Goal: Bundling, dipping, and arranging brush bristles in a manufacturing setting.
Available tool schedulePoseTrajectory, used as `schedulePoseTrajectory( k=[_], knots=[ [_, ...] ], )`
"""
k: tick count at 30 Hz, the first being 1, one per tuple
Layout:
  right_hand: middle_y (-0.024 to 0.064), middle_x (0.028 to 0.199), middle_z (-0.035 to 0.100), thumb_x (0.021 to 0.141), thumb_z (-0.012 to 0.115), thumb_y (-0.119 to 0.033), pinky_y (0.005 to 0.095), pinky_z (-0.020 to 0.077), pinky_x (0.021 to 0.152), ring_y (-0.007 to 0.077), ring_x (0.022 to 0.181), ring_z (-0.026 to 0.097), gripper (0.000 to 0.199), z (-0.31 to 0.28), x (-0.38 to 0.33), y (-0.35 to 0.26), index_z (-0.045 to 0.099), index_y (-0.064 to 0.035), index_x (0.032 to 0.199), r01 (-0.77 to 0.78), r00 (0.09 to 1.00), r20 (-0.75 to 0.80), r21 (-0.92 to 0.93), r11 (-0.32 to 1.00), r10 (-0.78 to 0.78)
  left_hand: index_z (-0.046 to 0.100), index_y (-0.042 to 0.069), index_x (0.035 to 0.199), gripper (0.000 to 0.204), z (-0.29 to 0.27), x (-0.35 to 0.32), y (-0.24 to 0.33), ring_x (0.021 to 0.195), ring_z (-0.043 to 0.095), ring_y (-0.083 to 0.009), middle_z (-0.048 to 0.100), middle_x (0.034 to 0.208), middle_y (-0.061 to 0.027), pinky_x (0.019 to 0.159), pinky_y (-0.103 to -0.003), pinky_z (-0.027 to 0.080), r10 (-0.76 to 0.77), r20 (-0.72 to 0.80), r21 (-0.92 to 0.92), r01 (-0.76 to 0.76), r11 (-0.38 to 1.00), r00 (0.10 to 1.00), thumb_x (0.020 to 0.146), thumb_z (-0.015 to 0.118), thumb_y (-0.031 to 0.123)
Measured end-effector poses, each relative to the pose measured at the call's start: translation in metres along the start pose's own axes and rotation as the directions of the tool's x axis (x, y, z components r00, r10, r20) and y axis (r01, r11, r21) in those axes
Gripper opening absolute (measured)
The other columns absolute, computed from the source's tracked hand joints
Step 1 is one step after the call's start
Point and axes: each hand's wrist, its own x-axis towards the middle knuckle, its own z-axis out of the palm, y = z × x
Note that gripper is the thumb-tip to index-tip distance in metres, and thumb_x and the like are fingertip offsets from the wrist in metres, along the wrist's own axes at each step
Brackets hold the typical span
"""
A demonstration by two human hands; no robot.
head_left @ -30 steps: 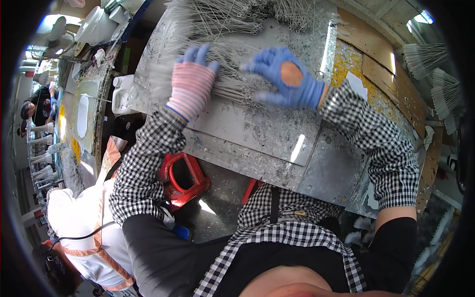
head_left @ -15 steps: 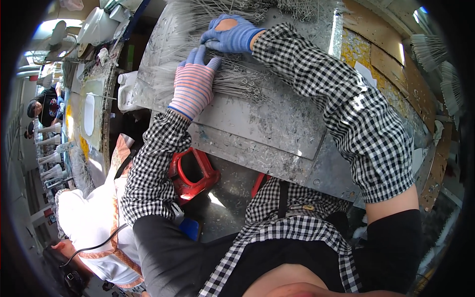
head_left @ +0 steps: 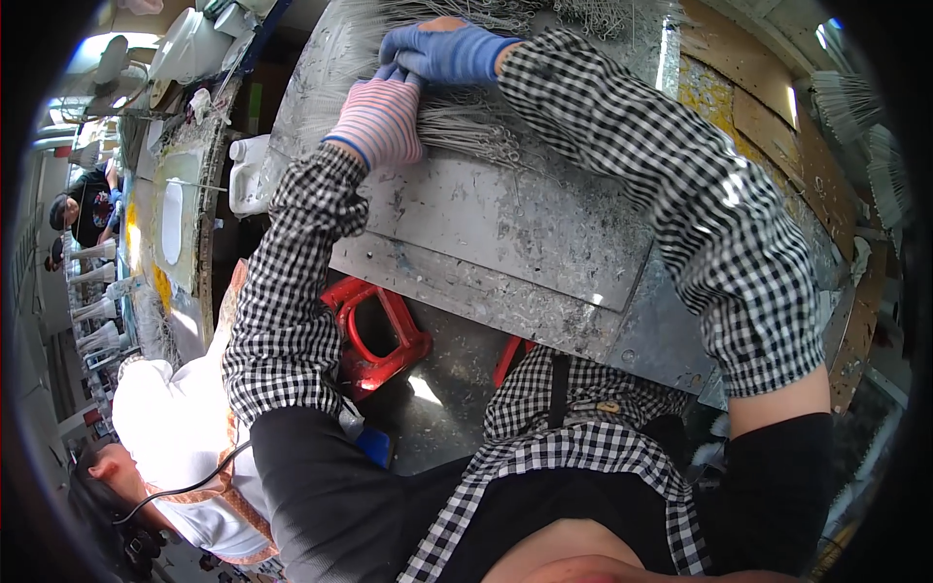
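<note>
A bundle of thin wire brushes with looped metal ends lies on the grey metal table, loops pointing right. My left hand, in a pink-and-blue striped glove, is closed over the near side of the bundle. In a plain blue glove, my right hand curls over the bundle's far side, its fingers bent down and meeting those of the left. The fingertips of both hands are partly hidden. Clear bristles spread out left of my hands. Beyond my right hand lie more looped wire brushes.
The scuffed metal table bears paint spots. A white plastic jug stands at its left edge, and a red stool is below. A co-worker in white is close on my left; another person works farther off.
My left hand has moved slightly up and left, and its fingers are more bent. My right hand has shifted left and closed further, its fingers now over the left hand's fingertips.
</note>
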Motion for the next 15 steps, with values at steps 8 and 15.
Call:
schedulePoseTrajectory(
  k=[8,15],
  knots=[
    [0.0062,0.122,0.066,0.096,0.057,-0.024,0.0379,0.0487,0.102,0.0253,0.115,0.061,0.025,-0.004,-0.043,0.034,0.069,-0.0152,0.115,0.275,0.961,0.118,-0.468,0.840,-0.250,0.053,0.008,0.121,0.059,0.046,-0.041,0.011,0.105,0.063,-0.0304,0.065,0.105,-0.0135,0.086,-0.042,0.051,-0.005,-0.309,-0.132,-0.038,0.991,0.951,0.068,0.078,0.017],
    [0.0037,0.130,0.065,0.099,0.050,-0.020,0.0359,0.0509,0.102,0.0244,0.116,0.063,0.033,-0.006,-0.061,0.087,0.066,-0.0221,0.128,0.285,0.948,0.087,-0.662,0.693,-0.306,0.061,0.015,0.120,0.062,0.061,-0.109,0.051,0.110,0.058,-0.0252,0.062,0.105,-0.0034,0.099,-0.045,0.039,0.078,-0.316,-0.093,-0.113,0.989,0.946,0.060,0.078,0.017]
  ],
)
